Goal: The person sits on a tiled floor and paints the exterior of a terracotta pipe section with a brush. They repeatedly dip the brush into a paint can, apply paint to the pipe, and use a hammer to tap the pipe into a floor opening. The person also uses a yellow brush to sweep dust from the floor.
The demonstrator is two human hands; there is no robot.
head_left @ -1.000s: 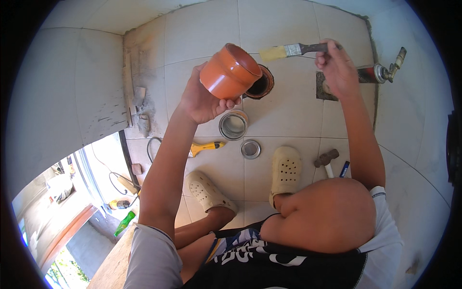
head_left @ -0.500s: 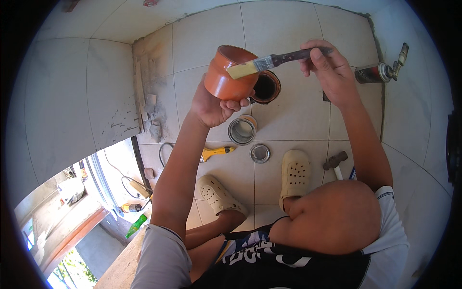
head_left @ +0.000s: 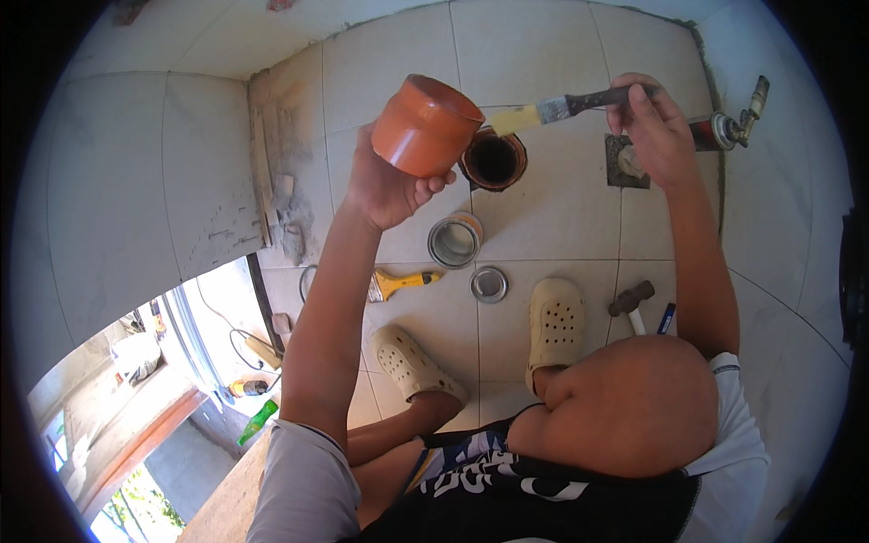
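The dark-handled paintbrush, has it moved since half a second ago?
Yes, the dark-handled paintbrush has shifted rightward in the view, judged against the round floor hole.

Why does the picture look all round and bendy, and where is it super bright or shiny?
In the head view, the wide fisheye lens curves the straight lines between the square light-grey floor tiles; in the head view, glare whitens the sunlit patch at lower left; also in the head view, the glossy orange rounded pipe fitting shows a pale shine.
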